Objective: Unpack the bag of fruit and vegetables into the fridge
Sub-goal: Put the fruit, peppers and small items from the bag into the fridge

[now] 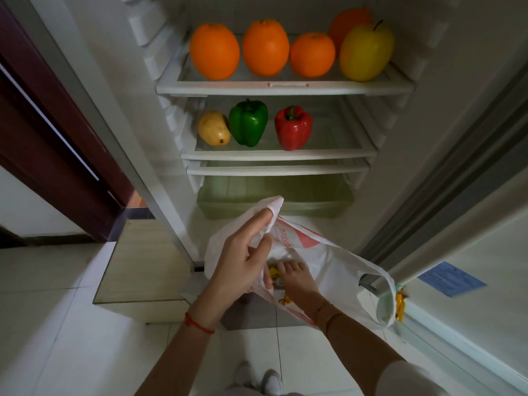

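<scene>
Below the open fridge (285, 90), the left hand (243, 261) pinched the rim of the white plastic bag (337, 267), holding its mouth open. The right hand (297, 278) reached down inside, fingers extended toward something yellow; whether they had closed on anything could not be told. To do this well, the left hand should probably keep the mouth wide and lifted so the right can draw the item out cleanly. Folds of plastic hid the bag's contents. Oranges (265, 47) and peppers (248, 122) sat on the shelves.
</scene>
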A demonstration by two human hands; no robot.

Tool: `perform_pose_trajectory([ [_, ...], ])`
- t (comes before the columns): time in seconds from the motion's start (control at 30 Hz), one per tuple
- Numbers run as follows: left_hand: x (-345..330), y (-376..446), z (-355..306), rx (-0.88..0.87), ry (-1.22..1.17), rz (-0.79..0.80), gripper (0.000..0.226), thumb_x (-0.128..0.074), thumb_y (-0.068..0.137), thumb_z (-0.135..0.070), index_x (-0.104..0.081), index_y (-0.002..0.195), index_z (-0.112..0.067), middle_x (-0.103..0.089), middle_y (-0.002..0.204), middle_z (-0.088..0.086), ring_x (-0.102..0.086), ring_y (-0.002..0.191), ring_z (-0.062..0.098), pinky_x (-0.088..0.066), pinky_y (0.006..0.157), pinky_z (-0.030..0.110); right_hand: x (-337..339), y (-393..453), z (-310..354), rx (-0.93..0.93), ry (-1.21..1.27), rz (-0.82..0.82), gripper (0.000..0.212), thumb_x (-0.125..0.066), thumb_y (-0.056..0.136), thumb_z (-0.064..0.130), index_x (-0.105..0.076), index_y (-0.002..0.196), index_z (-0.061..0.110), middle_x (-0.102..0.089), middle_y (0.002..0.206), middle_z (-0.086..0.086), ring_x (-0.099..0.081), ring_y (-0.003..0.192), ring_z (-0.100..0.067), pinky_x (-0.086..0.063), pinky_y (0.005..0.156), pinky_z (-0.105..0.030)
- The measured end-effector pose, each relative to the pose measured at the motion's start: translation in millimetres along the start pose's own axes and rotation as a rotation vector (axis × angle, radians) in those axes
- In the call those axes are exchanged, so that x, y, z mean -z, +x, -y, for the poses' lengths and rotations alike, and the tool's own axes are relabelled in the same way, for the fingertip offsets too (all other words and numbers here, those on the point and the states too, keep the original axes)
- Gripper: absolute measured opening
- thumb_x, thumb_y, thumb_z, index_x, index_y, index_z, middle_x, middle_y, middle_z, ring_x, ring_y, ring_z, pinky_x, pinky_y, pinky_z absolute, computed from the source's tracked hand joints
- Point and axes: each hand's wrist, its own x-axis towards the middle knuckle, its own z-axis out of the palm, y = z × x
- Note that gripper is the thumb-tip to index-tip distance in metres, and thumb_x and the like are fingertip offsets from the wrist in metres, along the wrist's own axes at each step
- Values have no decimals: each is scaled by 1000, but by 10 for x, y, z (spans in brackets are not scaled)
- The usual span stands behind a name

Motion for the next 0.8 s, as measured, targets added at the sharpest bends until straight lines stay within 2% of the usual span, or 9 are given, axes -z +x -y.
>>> perform_pose_trajectory([
  [0.17, -1, 11, -32, -18, -17, -5, 54, -50, 95, -12, -37, 119, -59, -54, 119, -26, -57, 66, 8, -53, 61, 29, -46, -6, -19, 22, 2, -39, 80, -89, 55, 45, -53, 119, 13, -70, 112, -9, -69, 103, -27, -57, 87, -40],
  [0.23, 6, -1, -60, -25, -36, -3, 55, -50, 95, -11, -38, 119, -60, -56, 117, -27, -51, 53, 8, -49, 52, 24, -56, 13, -15, 11, -12, -33, 84, -92, 50, 45, -56, 118, 12, -70, 112, -9, -70, 102, -28, -58, 86, -41],
  [0.3, 12, -1, -74, -32, -49, 3, 54, -49, 96, -10, -39, 121, -57, -61, 120, -16, -45, 44, 5, -45, 46, 22, -70, 27, -23, 9, -25, -45, 82, -92, 46, 49, -63, 113, 11, -71, 107, -10, -71, 95, -27, -59, 83, -40],
  [0.4, 13, 1, -97, -24, -66, 7, 51, -49, 95, -8, -40, 119, -52, -55, 130, -7, -52, 43, 7, -46, 46, 18, -83, 22, -28, -33, 22, -39, 79, -91, 42, 57, -71, 102, 10, -72, 95, -8, -73, 83, -25, -60, 76, -36],
  [0.47, 4, -1, -80, 0, -80, 11, 48, -48, 95, -7, -40, 121, -47, -58, 118, -4, -48, 39, 4, -43, 44, 15, -36, 4, -13, -76, 46, -21, 81, -88, 45, 60, -71, 102, 6, -72, 94, -10, -73, 82, -25, -59, 76, -36],
  [0.57, 1, 3, -21, 14, -51, -6, 50, -49, 95, -9, -39, 125, -49, -62, 100, -11, -42, 42, 2, -40, 46, 19, 124, -33, 21, -142, 236, -8, 85, -67, 78, 60, -43, 140, 7, -53, 135, -11, -56, 122, -28, -43, 105, -36],
  [0.63, -2, 9, -21, 13, -46, -9, 50, -48, 96, -9, -39, 126, -48, -62, 105, -7, -43, 43, 2, -41, 46, 18, 265, -77, 46, -220, 454, -12, 81, -65, 83, 57, -35, 145, 15, -45, 142, -5, -48, 129, -22, -37, 109, -30],
  [0.7, -2, 12, -53, 8, -39, -6, 48, -48, 96, -7, -38, 128, -41, -61, 119, 6, -48, 45, -1, -40, 48, 11, 432, -136, 93, -273, 645, -64, 69, -72, 81, 46, -44, 137, 20, -50, 134, 1, -52, 124, -19, -41, 104, -23],
  [0.8, -13, 17, -79, -10, -9, -10, 47, -48, 95, -6, -39, 134, -32, -60, 118, 21, -47, 47, -6, -37, 48, 7, 649, -290, 141, -391, 849, -213, 47, -76, 81, 35, -59, 123, 21, -58, 116, 10, -59, 109, -13, -45, 86, -10],
])
